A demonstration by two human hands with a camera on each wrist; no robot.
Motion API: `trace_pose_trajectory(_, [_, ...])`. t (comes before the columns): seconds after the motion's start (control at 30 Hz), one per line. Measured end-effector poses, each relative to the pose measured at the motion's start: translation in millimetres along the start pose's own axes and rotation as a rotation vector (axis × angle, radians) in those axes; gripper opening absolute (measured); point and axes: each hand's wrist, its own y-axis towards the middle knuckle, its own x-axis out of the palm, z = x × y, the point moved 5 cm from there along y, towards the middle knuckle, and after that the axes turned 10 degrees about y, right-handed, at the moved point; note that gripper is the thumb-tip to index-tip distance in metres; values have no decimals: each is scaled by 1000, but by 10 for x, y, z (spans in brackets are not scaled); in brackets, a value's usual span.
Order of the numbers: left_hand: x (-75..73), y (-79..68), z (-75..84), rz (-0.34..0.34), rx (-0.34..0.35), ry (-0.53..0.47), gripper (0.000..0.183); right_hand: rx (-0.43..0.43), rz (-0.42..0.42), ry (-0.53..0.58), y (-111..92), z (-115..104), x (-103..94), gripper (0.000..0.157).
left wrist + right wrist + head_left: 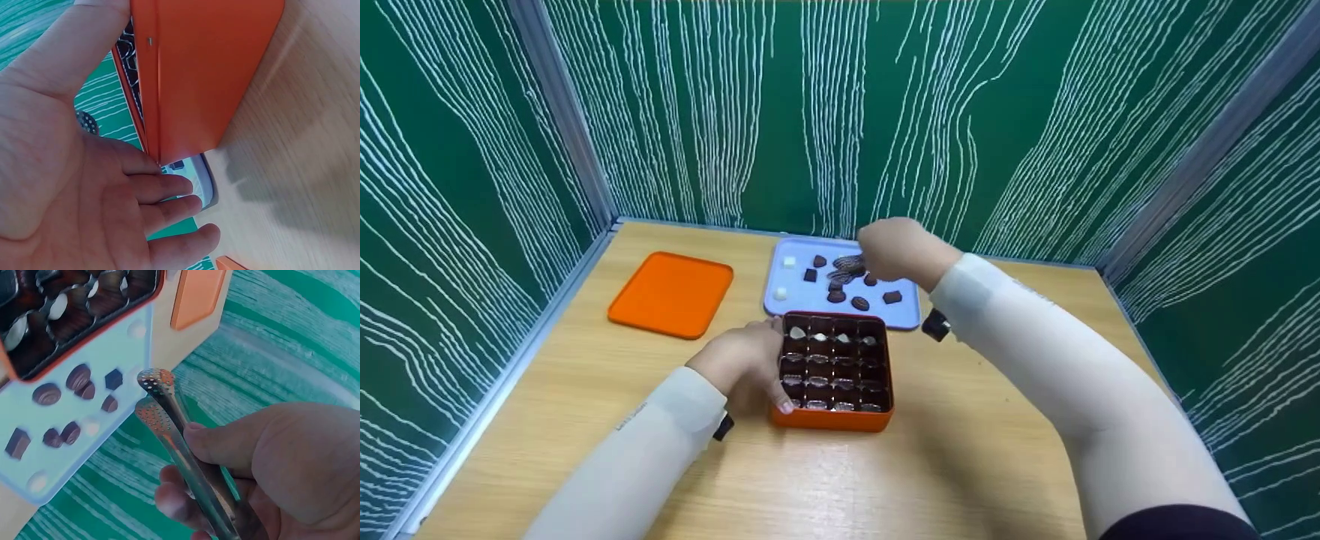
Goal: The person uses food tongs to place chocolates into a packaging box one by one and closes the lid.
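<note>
My right hand [904, 247] holds metal tongs [194, 461] above the light blue tray [911, 313]. Their perforated tips lie close together, with no chocolate between them in the right wrist view. Dark chocolates [860, 303] and a few white chocolates [781, 293] are scattered on the tray. In front of it stands the orange box [832, 421], with a dark divided insert [831, 371]. White chocolates [820, 337] fill its back row. My left hand [746, 356] rests along the box's left side, thumb at the front, index fingertip by the far corner, other fingers extended.
An orange lid [671, 294] lies flat on the wooden table [825, 487], left of the tray. Green panels with white wavy lines [832, 112] enclose the table at the back and both sides. The box's back edge is right against the tray's front edge.
</note>
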Motion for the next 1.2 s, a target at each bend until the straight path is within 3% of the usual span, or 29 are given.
trace_pose_trajectory(0.2, [32, 10, -4, -6, 17, -23, 170, 89, 53, -3, 76, 518, 87, 21])
trace_pose_trajectory(0.43, [24, -10, 2, -16, 28, -30, 168, 106, -10, -137, 145, 892, 344, 32])
trace_pose_trajectory(0.77, [19, 10, 12, -21, 24, -53, 168, 79, -63, -343, 264, 843, 623, 30])
trace_pose_trajectory(1.2, [17, 40, 20, -9, 35, -23, 170, 32, -31, -411, 317, 783, 751, 26])
